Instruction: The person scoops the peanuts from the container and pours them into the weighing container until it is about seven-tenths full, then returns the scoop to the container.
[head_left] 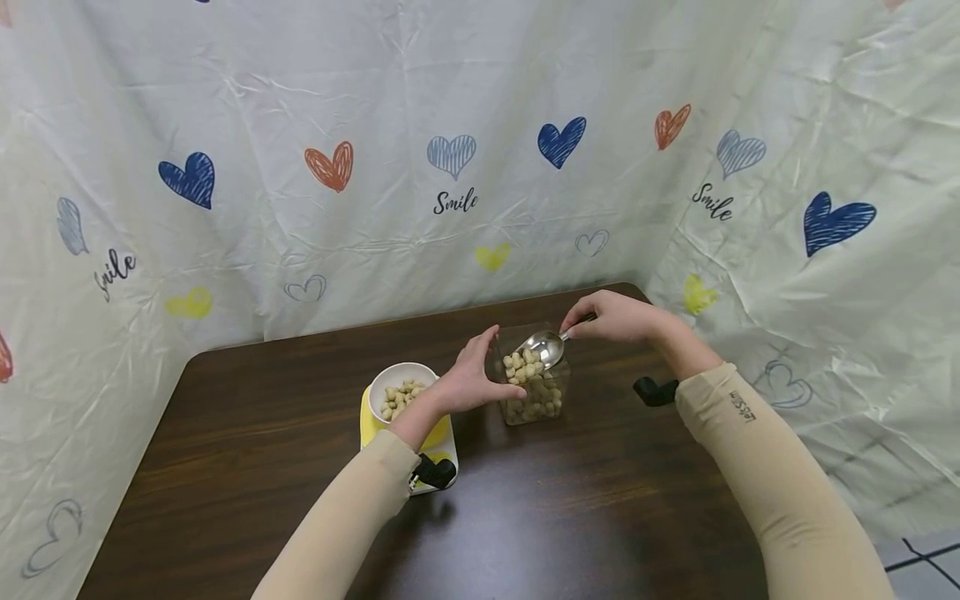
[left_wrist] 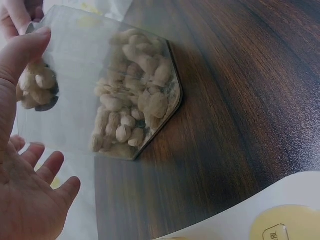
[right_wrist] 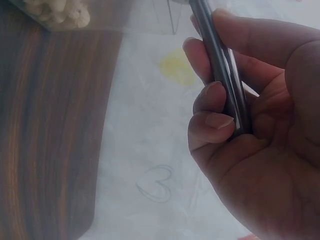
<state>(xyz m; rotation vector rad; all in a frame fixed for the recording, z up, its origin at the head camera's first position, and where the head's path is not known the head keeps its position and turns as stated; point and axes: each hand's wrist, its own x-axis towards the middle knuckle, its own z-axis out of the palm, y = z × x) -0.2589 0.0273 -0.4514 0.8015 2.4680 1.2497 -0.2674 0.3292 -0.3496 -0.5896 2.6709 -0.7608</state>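
Note:
My right hand (head_left: 618,317) grips the handle of a metal scoop (head_left: 549,350), with fingers and thumb wrapped round the shaft (right_wrist: 220,60) in the right wrist view. The scoop's bowl carries unshelled peanuts (head_left: 522,367) and sits at the mouth of a clear plastic box (left_wrist: 75,130). More peanuts (left_wrist: 142,95) lie in the box's lower part. My left hand (head_left: 472,379) is spread at the box's left side, thumb along the near face. In the left wrist view its other fingers (left_wrist: 50,167) stretch out beside the box, fairly straight.
Left of the box, a white bowl (head_left: 405,367) with peanuts stands on a yellow and white kitchen scale (head_left: 447,442), partly behind my left forearm. Everything rests on a dark wooden table (head_left: 285,450). A white curtain with hearts (head_left: 390,250) hangs behind the table's back edge.

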